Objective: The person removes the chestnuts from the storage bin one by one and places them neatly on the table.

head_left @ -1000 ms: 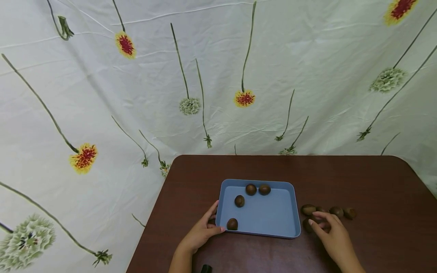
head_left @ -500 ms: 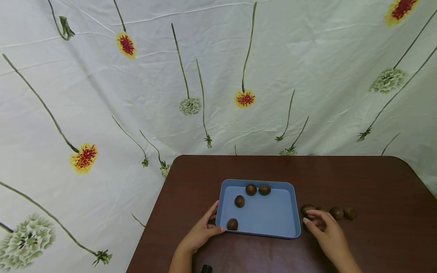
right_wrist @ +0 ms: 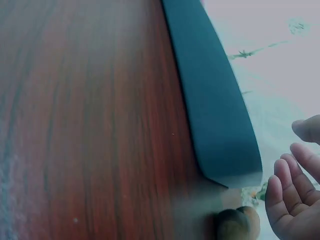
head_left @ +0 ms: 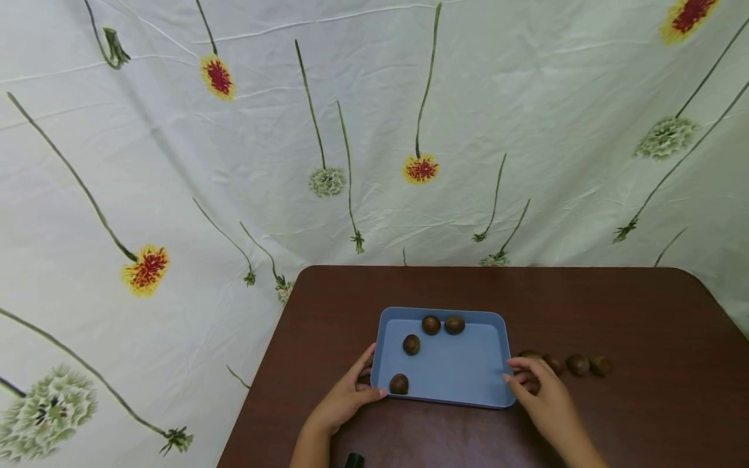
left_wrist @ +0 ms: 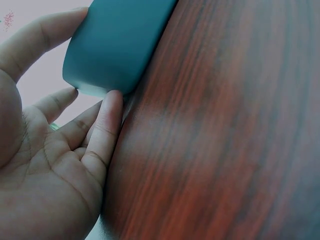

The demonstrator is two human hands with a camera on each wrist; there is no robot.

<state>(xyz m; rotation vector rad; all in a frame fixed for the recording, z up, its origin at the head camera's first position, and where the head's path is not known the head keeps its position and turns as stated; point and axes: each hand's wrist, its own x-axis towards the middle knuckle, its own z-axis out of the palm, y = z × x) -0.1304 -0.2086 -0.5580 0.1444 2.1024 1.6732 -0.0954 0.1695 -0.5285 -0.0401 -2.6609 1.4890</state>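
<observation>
My left hand (head_left: 345, 398) grips the near left corner of the blue tray (head_left: 456, 364), thumb at the front edge and fingers along the left side. In the left wrist view its fingers (left_wrist: 107, 120) touch the tray's wall (left_wrist: 115, 45). Several brown, roundish, nut-like things (head_left: 430, 325) lie in the tray, mostly at the left and back. Beside the tray's right edge is my right hand (head_left: 544, 400). Its fingers are loosely bent, with a gap from the thumb (right_wrist: 307, 129), and nothing shows between them. It partly covers a brown nut-like thing (head_left: 530, 354).
A row of similar brown nut-like things (head_left: 577, 365) lies on the dark wooden table (head_left: 655, 325), right of the tray. Near the table's front is a small black object (head_left: 354, 461). A white flowered cloth (head_left: 263, 143) hangs behind the table.
My right hand has moved left, from over the row of brown things to the tray's right edge. My left hand and the tray have stayed in place.
</observation>
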